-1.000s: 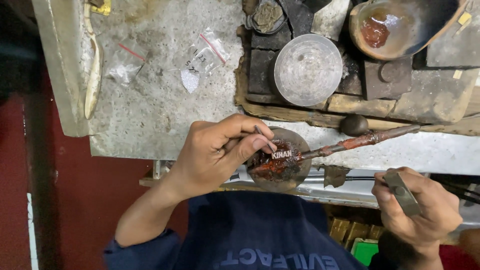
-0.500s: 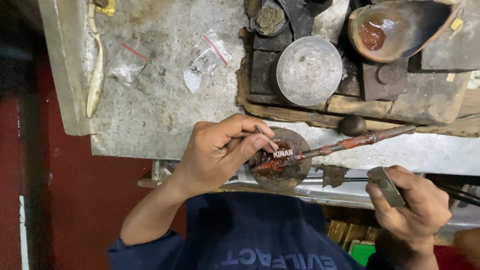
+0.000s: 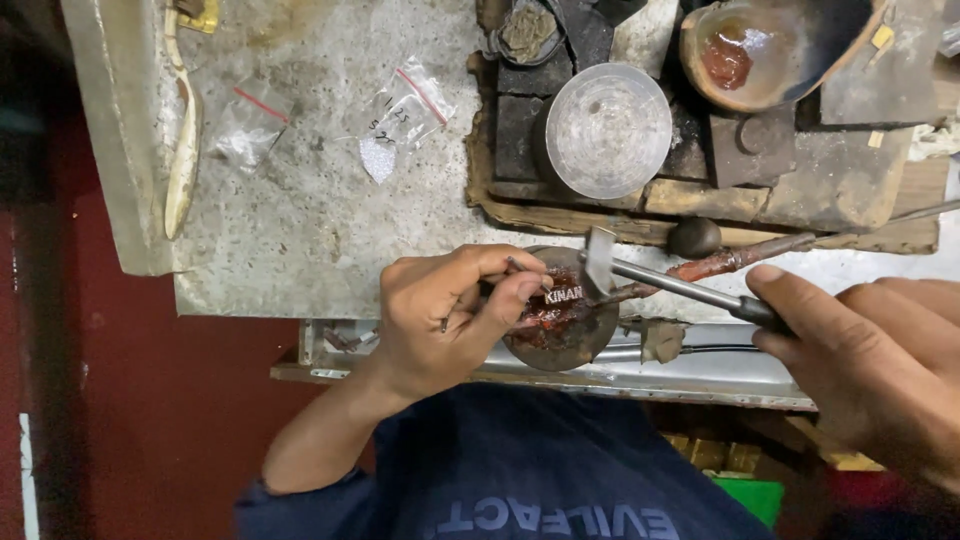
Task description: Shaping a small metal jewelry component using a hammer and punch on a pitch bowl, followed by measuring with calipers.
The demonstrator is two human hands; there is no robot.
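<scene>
Left hand [image 3: 440, 320] is pinching a thin punch [image 3: 520, 268] upright on the small metal letter piece [image 3: 562, 296], which is sitting in red pitch on the round block [image 3: 560, 330] at the bench edge. Right hand [image 3: 880, 370] is gripping the small hammer [image 3: 640, 275], its head hovering just beside the punch. Risk: a glancing blow could be skidding the punch across the lettering or catching the left fingertips [image 3: 530, 290], since they are lying so close.

Matt metal hammer [image 3: 640, 275], glossy, seemingly waxy red disc [image 3: 560, 312], rough stone bench [image 3: 300, 230].
</scene>
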